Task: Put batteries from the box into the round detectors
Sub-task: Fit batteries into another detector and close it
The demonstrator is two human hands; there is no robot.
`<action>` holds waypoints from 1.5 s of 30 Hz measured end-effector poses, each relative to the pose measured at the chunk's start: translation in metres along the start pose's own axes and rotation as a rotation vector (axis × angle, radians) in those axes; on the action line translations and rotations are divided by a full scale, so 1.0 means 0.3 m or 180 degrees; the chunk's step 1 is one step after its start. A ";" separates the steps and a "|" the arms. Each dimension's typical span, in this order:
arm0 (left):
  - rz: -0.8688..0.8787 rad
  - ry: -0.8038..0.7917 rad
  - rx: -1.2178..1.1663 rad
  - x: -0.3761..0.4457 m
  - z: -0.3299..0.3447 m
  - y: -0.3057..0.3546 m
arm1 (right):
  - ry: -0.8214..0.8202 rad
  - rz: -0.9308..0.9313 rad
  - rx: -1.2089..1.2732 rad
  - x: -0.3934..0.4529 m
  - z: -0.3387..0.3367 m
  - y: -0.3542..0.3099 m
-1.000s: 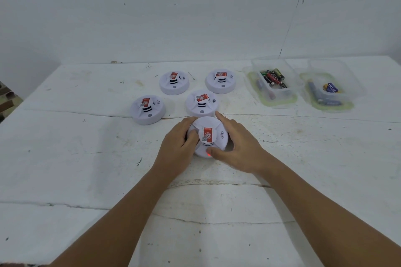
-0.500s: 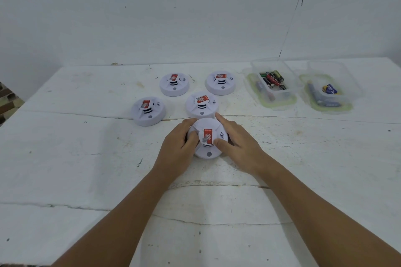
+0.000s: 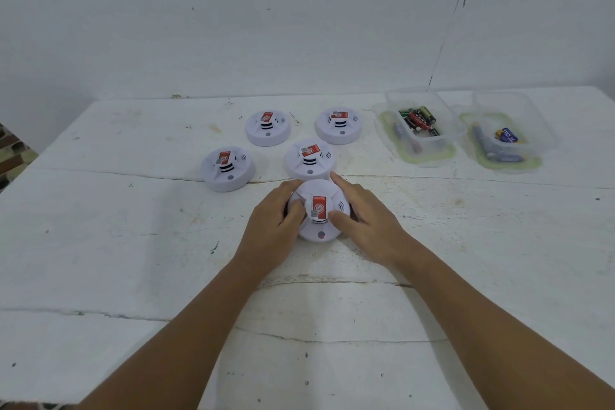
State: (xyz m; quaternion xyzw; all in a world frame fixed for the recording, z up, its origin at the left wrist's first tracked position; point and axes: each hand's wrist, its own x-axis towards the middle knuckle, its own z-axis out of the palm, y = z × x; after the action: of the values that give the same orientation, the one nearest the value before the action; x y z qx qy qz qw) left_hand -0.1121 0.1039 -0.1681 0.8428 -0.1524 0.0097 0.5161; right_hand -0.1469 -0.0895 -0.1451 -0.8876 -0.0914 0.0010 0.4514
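Note:
A white round detector [image 3: 317, 226] with a red label lies on the white table [image 3: 116, 243] in front of me. My left hand [image 3: 273, 230] grips its left side and my right hand [image 3: 362, 220] grips its right side, thumb on top near the label. Behind it lie several more round detectors: one just behind [image 3: 309, 160], one to the left [image 3: 227, 168], two at the back [image 3: 268, 127] [image 3: 338, 125]. A clear box [image 3: 419, 128] at the right back holds several batteries [image 3: 418, 120].
A second clear box [image 3: 506, 140] stands right of the first, with a blue and yellow item and a dark cylinder inside. A white wall rises behind the table. The table's left edge drops off near a brick floor at far left.
My right thumb moved from the detector's front edge up onto its top beside the label. The small round spot on the detector's front edge now shows. Both hands stay on the detector.

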 end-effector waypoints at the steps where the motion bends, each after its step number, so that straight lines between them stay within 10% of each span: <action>1: -0.0001 0.0009 -0.0005 0.000 0.001 -0.001 | -0.0001 -0.0001 0.0004 -0.001 0.000 -0.002; 45: 0.0006 0.0042 0.0044 0.000 0.007 -0.004 | 0.0054 -0.0129 -0.0077 0.000 0.004 0.019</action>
State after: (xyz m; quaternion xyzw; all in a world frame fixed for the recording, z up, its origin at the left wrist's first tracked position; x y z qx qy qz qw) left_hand -0.1122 0.1024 -0.1701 0.8461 -0.1497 0.0167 0.5113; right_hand -0.1460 -0.0919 -0.1505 -0.8909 -0.1056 -0.0168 0.4413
